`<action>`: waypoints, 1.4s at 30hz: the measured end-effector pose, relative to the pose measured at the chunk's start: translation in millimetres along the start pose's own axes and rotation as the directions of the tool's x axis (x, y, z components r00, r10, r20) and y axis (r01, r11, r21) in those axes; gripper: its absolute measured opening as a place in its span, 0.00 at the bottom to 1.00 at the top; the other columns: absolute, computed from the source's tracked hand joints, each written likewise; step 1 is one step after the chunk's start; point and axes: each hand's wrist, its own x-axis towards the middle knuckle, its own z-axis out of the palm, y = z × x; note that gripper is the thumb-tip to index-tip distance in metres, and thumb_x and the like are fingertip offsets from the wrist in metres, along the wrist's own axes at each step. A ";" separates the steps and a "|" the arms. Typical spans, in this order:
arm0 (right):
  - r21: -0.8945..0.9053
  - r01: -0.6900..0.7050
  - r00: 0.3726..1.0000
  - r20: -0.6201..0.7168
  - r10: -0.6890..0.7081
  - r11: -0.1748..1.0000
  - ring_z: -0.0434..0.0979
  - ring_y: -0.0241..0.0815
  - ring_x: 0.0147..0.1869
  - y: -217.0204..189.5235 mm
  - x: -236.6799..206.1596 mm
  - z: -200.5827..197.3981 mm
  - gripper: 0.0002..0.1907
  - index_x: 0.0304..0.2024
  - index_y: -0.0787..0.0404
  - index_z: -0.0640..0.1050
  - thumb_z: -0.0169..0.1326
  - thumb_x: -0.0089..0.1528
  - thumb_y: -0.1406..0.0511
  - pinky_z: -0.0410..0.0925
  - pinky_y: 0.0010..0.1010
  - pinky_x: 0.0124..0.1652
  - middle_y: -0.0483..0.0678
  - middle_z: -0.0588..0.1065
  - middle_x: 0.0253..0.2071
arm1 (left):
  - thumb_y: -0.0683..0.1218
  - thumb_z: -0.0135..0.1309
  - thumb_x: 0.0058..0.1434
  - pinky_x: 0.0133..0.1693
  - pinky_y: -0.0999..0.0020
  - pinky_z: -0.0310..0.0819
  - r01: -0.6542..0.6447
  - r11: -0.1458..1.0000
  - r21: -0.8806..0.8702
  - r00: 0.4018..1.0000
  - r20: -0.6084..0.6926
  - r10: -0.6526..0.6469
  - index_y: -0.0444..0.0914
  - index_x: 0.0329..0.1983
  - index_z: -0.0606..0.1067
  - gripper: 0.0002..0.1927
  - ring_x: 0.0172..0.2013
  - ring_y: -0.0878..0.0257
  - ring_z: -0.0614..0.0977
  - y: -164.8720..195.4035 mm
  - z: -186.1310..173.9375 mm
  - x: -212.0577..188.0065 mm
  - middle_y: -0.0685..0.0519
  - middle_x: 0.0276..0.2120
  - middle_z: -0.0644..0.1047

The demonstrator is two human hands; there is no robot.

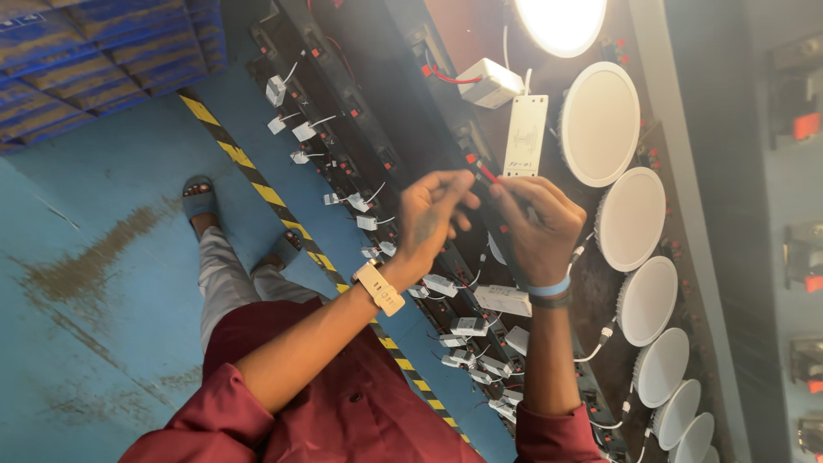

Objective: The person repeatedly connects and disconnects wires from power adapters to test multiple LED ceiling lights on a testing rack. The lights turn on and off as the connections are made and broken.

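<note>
Red wire end (485, 172): pinched between the fingertips of both my hands, just above the dark test rail; it is the small red piece showing at the top of the gap between them.
Left hand (431, 219): fingers curled narrow, thumb and forefinger closing toward the wire from the left; a cream watch sits on that wrist.
Right hand (538, 225): fingers folded down over the wire from the right, holding it; I judge this hand has the firmer hold, though the contact itself is hidden.
Axis: I read the wire as running up and to the right, from the grip toward the white driver box (525, 135) just beyond my fingertips.
Round panel lights (630, 219): a row of unlit white discs to the right of the rail, one lit at the top.
Small white connectors (467, 327): strung along the rail's left side, near my forearms.
</note>
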 end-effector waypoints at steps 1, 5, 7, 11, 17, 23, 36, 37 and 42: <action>-0.066 0.077 0.995 -0.065 -0.082 0.995 0.79 0.35 0.36 -2.5 1.2 7.7 0.06 0.41 0.66 0.84 0.66 0.62 0.72 0.71 0.26 0.35 0.50 0.82 0.38 | 0.58 0.58 0.62 0.20 0.77 0.64 0.013 0.999 0.040 0.998 -0.062 -0.011 0.34 0.41 0.79 0.21 0.21 0.71 0.77 3.0 -4.1 5.4 0.54 0.27 0.81; -0.162 0.189 0.947 -0.229 -0.224 0.969 0.84 0.39 0.41 -5.1 -0.1 41.6 0.07 0.44 0.67 0.83 0.66 0.63 0.73 0.74 0.30 0.42 0.51 0.82 0.40 | 0.64 0.61 0.60 0.25 0.77 0.69 -0.110 0.972 0.208 0.986 -0.098 0.132 0.34 0.33 0.79 0.27 0.22 0.71 0.77 15.4 -14.2 26.7 0.54 0.25 0.80; -0.190 0.161 0.935 -0.283 -0.211 0.969 0.84 0.40 0.40 -4.1 -0.4 51.9 0.07 0.43 0.67 0.83 0.66 0.63 0.73 0.73 0.30 0.41 0.51 0.82 0.39 | 0.64 0.61 0.58 0.25 0.77 0.71 -0.100 0.953 0.287 0.987 -0.090 0.131 0.36 0.30 0.80 0.25 0.22 0.72 0.77 20.9 -15.7 32.3 0.56 0.23 0.80; -0.264 0.179 0.920 -0.296 -0.256 0.948 0.83 0.41 0.39 -5.2 0.3 60.8 0.06 0.42 0.67 0.83 0.66 0.62 0.73 0.73 0.31 0.40 0.52 0.81 0.38 | 0.64 0.60 0.57 0.25 0.75 0.71 -0.084 0.933 0.349 0.992 -0.059 0.112 0.37 0.27 0.80 0.25 0.20 0.71 0.77 30.8 -18.5 32.6 0.57 0.21 0.79; -0.340 0.192 0.918 -0.271 -0.291 0.921 0.83 0.44 0.38 -10.0 3.4 68.4 0.06 0.41 0.67 0.83 0.66 0.62 0.73 0.72 0.33 0.38 0.53 0.81 0.36 | 0.65 0.58 0.58 0.25 0.72 0.71 -0.152 0.847 0.509 0.981 -0.028 0.193 0.37 0.26 0.80 0.26 0.19 0.70 0.77 36.0 -24.6 33.7 0.57 0.21 0.80; -0.328 0.162 0.917 -0.299 -0.264 0.931 0.84 0.44 0.39 -14.5 6.1 73.6 0.05 0.41 0.67 0.83 0.65 0.63 0.73 0.73 0.33 0.39 0.53 0.81 0.37 | 0.66 0.58 0.58 0.28 0.71 0.74 -0.205 0.825 0.527 0.971 0.006 0.237 0.37 0.27 0.80 0.26 0.23 0.68 0.82 31.5 -28.1 39.8 0.56 0.21 0.81; -0.266 0.009 0.909 -0.400 -0.119 0.964 0.84 0.41 0.42 9.2 -17.2 30.2 0.05 0.43 0.70 0.84 0.66 0.65 0.74 0.73 0.30 0.44 0.54 0.83 0.40 | 0.68 0.58 0.56 0.27 0.73 0.74 -0.133 0.863 0.487 0.991 0.091 0.101 0.39 0.31 0.80 0.28 0.21 0.70 0.79 16.5 -37.9 32.4 0.56 0.22 0.81; -0.260 0.012 0.908 -0.401 -0.119 0.966 0.84 0.41 0.44 14.9 -20.3 23.0 0.05 0.43 0.70 0.84 0.65 0.65 0.74 0.74 0.29 0.47 0.54 0.83 0.41 | 0.68 0.59 0.57 0.28 0.72 0.74 -0.115 0.865 0.488 0.993 0.084 0.084 0.39 0.31 0.80 0.27 0.21 0.69 0.79 13.9 -37.3 30.1 0.56 0.23 0.81; 0.009 -0.247 0.861 -0.456 0.224 0.969 0.81 0.35 0.38 27.3 -42.8 -7.5 0.06 0.40 0.67 0.84 0.66 0.62 0.71 0.73 0.25 0.39 0.51 0.82 0.36 | 0.65 0.60 0.55 0.33 0.66 0.75 -0.141 0.746 0.651 0.987 0.152 0.053 0.41 0.33 0.82 0.23 0.28 0.63 0.84 1.7 -25.6 18.4 0.55 0.26 0.83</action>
